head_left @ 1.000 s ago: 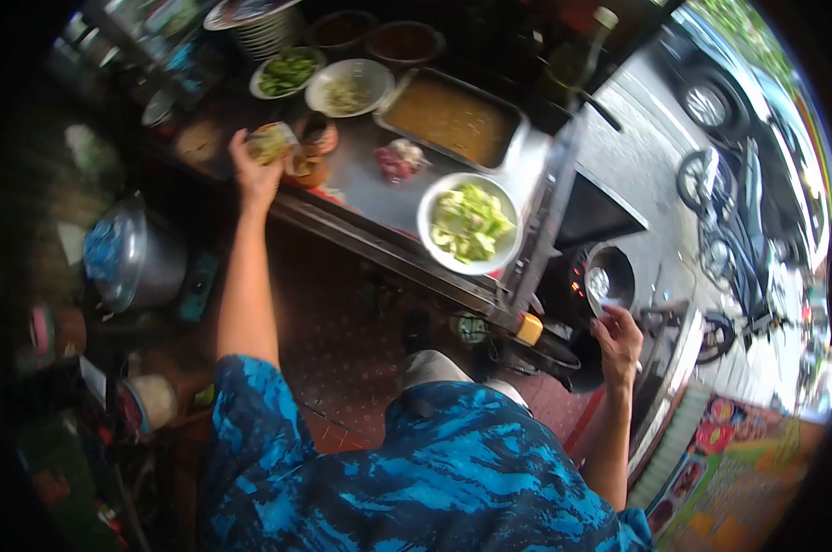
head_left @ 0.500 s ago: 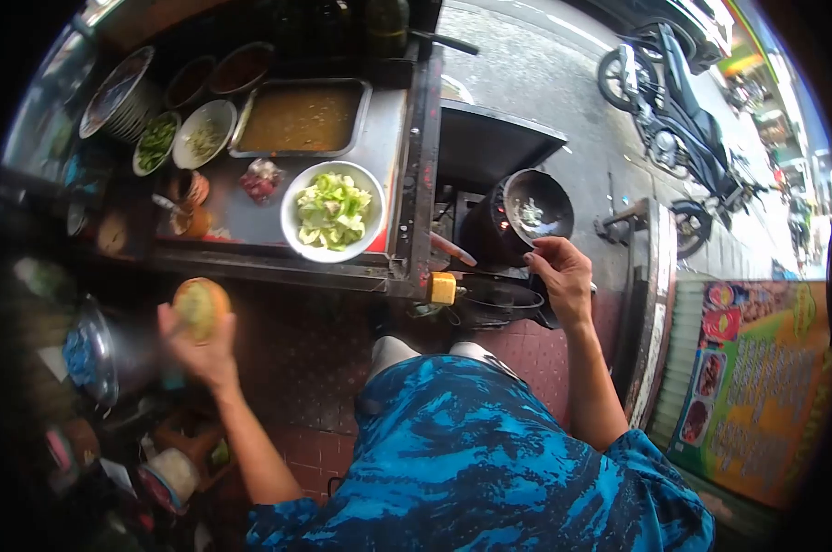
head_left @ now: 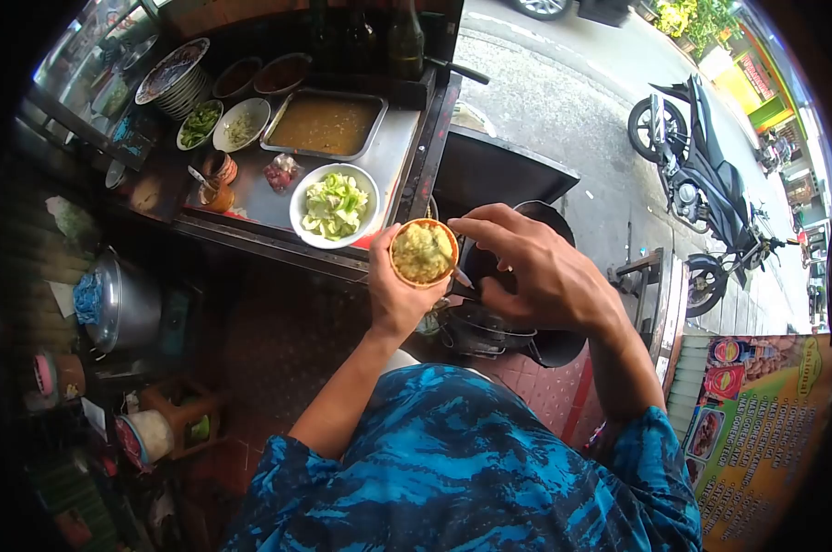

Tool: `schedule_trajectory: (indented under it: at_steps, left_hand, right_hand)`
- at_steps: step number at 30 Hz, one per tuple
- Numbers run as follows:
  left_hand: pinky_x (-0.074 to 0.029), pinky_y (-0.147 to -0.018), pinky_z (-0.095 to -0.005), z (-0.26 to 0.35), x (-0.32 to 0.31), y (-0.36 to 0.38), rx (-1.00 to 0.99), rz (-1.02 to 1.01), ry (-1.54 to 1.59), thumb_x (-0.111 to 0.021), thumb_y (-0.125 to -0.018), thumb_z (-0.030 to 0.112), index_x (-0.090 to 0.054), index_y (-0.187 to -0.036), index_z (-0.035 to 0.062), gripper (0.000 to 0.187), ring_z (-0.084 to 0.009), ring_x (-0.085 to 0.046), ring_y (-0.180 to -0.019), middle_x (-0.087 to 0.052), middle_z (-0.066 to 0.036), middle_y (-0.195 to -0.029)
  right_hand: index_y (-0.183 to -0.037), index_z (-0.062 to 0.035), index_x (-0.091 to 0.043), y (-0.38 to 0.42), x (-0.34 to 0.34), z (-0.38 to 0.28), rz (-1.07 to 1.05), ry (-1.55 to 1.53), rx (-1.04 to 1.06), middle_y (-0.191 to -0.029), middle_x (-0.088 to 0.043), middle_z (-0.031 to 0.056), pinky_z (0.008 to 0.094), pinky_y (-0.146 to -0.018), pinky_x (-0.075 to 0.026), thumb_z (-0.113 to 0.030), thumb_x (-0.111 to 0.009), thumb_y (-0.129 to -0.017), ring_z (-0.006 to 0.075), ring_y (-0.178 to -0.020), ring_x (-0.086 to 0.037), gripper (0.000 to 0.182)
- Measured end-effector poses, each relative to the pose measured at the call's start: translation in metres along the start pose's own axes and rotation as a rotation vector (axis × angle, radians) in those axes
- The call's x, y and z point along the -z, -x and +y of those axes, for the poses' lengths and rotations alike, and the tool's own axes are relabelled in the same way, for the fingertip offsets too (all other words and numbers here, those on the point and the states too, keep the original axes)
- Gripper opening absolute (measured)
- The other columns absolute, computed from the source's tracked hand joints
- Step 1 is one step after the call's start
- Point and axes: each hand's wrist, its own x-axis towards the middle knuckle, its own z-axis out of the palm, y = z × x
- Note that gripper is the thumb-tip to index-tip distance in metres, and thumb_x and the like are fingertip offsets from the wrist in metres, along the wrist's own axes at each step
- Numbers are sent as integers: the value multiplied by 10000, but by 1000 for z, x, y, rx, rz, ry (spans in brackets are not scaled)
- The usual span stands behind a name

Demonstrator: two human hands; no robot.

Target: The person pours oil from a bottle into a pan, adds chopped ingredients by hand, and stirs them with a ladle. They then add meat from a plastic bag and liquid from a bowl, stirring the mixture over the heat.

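Note:
My left hand (head_left: 399,293) is wrapped round a small orange cup (head_left: 397,269), its mouth turned up toward me. A lumpy yellow-green paste (head_left: 423,252) fills the cup. Just to the right, my right hand (head_left: 549,267) is open, thumb and fingers apart and curved, with its fingertips close to the cup's rim. Behind that hand is a dark wok (head_left: 552,217) on the stove, much of it hidden by the hand. Left of the cup, a white bowl of chopped green vegetable (head_left: 335,204) stands at the counter's edge.
On the counter are a metal tray of brownish liquid (head_left: 324,125), stacked plates (head_left: 175,81), small bowls of greens (head_left: 199,125) and a jar with a spoon (head_left: 215,195). A large metal pot (head_left: 132,304) stands at left. A motorcycle (head_left: 696,175) is parked on the street beyond.
My left hand has brought the cup from the far left to the middle. My right hand has risen from over the wok toward the cup, and its fingers have spread from a pinch.

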Motion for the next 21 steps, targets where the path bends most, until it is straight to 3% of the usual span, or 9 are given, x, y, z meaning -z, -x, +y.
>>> schedule_trajectory:
  at_steps: [3, 5, 6, 9, 11, 14, 15, 21]
  left_hand:
    - [-438, -949, -407, -1, -25, -5, -47, 60, -85, -872, -555, 90, -390, -1261, 13, 858, -318, -524, -1077, -481, -169, -1176]
    - [-430, -950, -415, 1, -36, -9, -117, 99, -179, -876, -554, 113, -389, -1255, 16, 859, -330, -513, -1084, -472, -177, -1185]
    - [-430, -942, -420, 3, -40, -12, -151, 121, -239, -879, -548, 121, -386, -1253, 17, 866, -340, -515, -1075, -474, -182, -1179]
    - [-425, -944, -427, -3, -50, -17, -132, 114, -191, -876, -546, 118, -381, -1259, 15, 874, -346, -512, -1077, -473, -183, -1180]
    - [-428, -928, -401, -12, -54, -19, -119, 124, -181, -883, -569, 167, -396, -1258, 5, 859, -331, -533, -1062, -504, -169, -1157]
    - [-421, -952, -431, -18, -56, -23, -115, 139, -119, -859, -550, 87, -370, -1261, 9, 866, -349, -504, -1079, -463, -194, -1174]
    - [-421, -952, -431, -19, -56, -25, -105, 140, -115, -859, -550, 87, -370, -1261, 9, 866, -349, -504, -1079, -463, -194, -1174]
    - [-437, -967, -391, -24, -47, -29, -46, 161, -72, -855, -580, 70, -358, -1286, 3, 866, -297, -528, -1082, -482, -173, -1185]
  right_hand:
    - [-1097, 23, -596, -6, -4, -8, -24, 191, -33, -1050, -595, 209, 385, -714, -540, -61, -632, -749, 347, -870, -644, 360]
    - [-949, 61, -607, -15, -18, 3, -210, 505, -168, -985, -603, 246, 401, -668, -536, -43, -627, -744, 348, -829, -654, 231]
    - [-757, 43, -635, -17, -23, 6, -136, 591, -97, -846, -638, 215, 372, -652, -552, -44, -644, -683, 309, -735, -672, 115]
    - [-755, 22, -643, -38, -29, 19, -304, 561, -172, -846, -649, 212, 368, -656, -552, -23, -652, -664, 313, -746, -675, 102]
    - [-779, 2, -647, -45, -27, 19, -301, 591, -162, -843, -656, 211, 365, -663, -552, -20, -661, -651, 315, -775, -676, 130]
    - [-810, 0, -629, -51, -23, 22, -225, 631, -65, -833, -652, 211, 373, -691, -549, -27, -655, -670, 327, -801, -670, 145]
    - [-788, 6, -621, -49, -20, 23, -100, 580, -35, -816, -643, 211, 381, -693, -545, -23, -624, -700, 343, -797, -663, 93]
    - [-746, 27, -588, -40, 5, 4, -11, 543, -132, -798, -586, 192, 431, -691, -507, 7, -550, -741, 360, -755, -622, 43]
